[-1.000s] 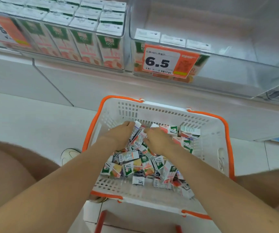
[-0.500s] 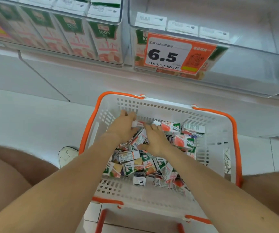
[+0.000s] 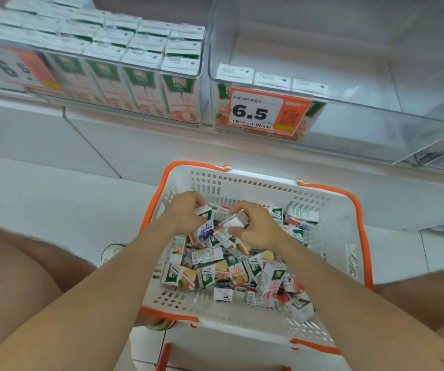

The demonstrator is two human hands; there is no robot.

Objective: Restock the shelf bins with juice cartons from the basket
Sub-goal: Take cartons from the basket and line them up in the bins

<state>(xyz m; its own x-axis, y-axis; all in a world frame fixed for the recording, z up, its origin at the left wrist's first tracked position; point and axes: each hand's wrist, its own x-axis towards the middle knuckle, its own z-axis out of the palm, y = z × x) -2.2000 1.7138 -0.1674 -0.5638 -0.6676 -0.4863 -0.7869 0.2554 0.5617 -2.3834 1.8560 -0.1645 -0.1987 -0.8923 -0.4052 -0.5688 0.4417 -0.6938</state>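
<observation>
A white basket (image 3: 333, 236) with orange rim sits on the floor, holding several small juice cartons (image 3: 223, 271) in a loose heap. My left hand (image 3: 182, 212) grips a carton with a blue picture (image 3: 204, 223) at the far side of the heap. Just to its right, my right hand (image 3: 255, 226) pinches a white and red carton (image 3: 231, 223). Above, the left clear shelf bin (image 3: 124, 76) is packed with upright cartons. The right bin (image 3: 376, 108) holds three cartons (image 3: 271, 79) at its front left behind a 6.5 price tag.
White shelf base and floor tiles surround the basket. My bare knees flank it on both sides, and a shoe (image 3: 111, 251) shows left of the basket. A second orange handle (image 3: 163, 357) lies at the bottom edge.
Both hands have closed on cartons and lifted them slightly out of the heap. The camera has tilted up a little, showing more of the bins.
</observation>
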